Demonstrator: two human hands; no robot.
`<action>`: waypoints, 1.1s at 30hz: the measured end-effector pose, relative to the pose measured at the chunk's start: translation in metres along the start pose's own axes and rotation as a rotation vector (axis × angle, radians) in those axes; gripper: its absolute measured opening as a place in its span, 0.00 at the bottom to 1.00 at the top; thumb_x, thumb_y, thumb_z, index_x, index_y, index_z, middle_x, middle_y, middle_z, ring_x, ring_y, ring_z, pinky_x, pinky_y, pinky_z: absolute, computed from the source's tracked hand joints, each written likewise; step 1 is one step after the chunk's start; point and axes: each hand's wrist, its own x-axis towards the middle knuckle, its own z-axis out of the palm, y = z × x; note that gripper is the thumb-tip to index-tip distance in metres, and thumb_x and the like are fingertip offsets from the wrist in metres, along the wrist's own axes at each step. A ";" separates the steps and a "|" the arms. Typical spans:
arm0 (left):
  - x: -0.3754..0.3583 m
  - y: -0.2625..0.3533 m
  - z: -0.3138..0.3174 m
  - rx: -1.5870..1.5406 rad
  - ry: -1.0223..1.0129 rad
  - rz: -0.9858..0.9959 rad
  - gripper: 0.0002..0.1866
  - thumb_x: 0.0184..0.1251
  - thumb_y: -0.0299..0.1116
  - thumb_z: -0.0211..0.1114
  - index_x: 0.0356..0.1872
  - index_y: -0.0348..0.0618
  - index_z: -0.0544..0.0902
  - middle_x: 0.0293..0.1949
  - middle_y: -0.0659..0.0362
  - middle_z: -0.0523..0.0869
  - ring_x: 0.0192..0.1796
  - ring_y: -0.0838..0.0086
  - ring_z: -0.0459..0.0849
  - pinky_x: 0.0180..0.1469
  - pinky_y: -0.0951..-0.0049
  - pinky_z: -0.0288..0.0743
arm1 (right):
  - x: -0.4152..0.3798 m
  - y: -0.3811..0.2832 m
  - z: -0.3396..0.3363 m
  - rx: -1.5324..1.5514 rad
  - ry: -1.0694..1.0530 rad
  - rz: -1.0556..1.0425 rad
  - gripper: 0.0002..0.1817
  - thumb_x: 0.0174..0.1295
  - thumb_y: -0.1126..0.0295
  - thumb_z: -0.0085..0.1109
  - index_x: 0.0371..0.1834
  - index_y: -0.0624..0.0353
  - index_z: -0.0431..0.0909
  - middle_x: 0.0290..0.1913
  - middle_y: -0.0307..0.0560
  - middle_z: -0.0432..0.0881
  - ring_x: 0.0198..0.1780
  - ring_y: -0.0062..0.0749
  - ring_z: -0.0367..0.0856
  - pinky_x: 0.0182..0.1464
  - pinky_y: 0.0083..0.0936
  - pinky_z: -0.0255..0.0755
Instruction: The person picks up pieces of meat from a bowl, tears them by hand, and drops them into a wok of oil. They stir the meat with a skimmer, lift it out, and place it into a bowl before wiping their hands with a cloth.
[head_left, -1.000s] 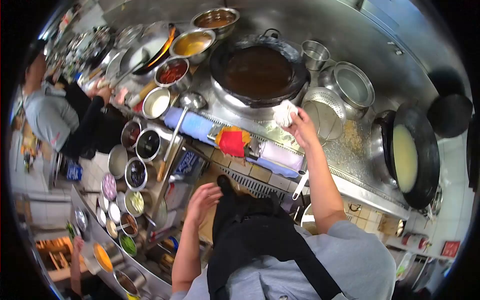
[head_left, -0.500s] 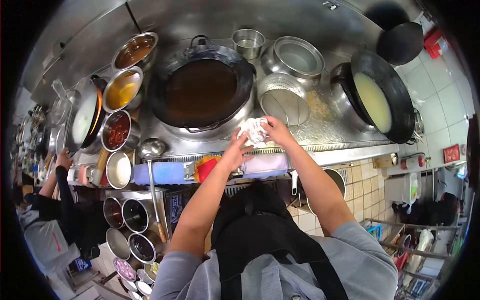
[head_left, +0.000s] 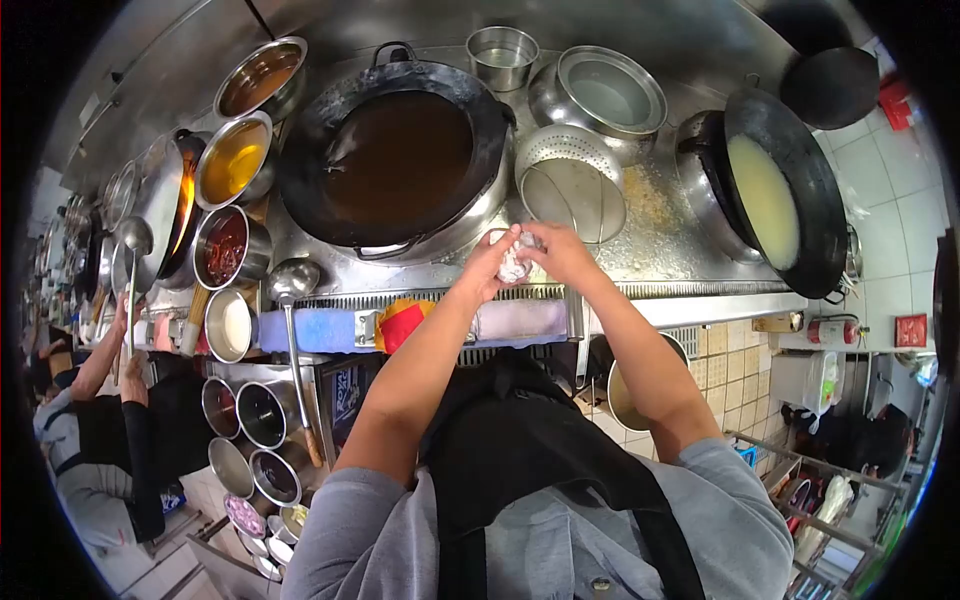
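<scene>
A large wok (head_left: 400, 150) of dark liquid is set on the steel range (head_left: 660, 245), a perforated strainer (head_left: 570, 180) beside it. Just in front, a crumpled white cloth (head_left: 514, 262) is squeezed between the left hand (head_left: 490, 265) and right hand (head_left: 560, 252), both closed round it, apparently to wring it

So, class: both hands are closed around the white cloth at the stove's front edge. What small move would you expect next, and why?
Probably a short wringing twist. The left hand and right hand both squeeze the bunched white cloth, held above the drain grate just in front of the big wok of dark liquid, so any drips would likely fall on the grate.
</scene>
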 end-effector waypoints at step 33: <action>-0.043 -0.002 0.004 -0.103 -0.116 0.091 0.13 0.65 0.43 0.57 0.49 0.55 0.74 0.39 0.63 0.81 0.37 0.74 0.82 0.31 0.63 0.78 | 0.020 -0.003 -0.025 1.553 -0.084 0.583 0.17 0.69 0.51 0.40 0.33 0.53 0.67 0.22 0.38 0.68 0.15 0.18 0.59 0.14 0.16 0.53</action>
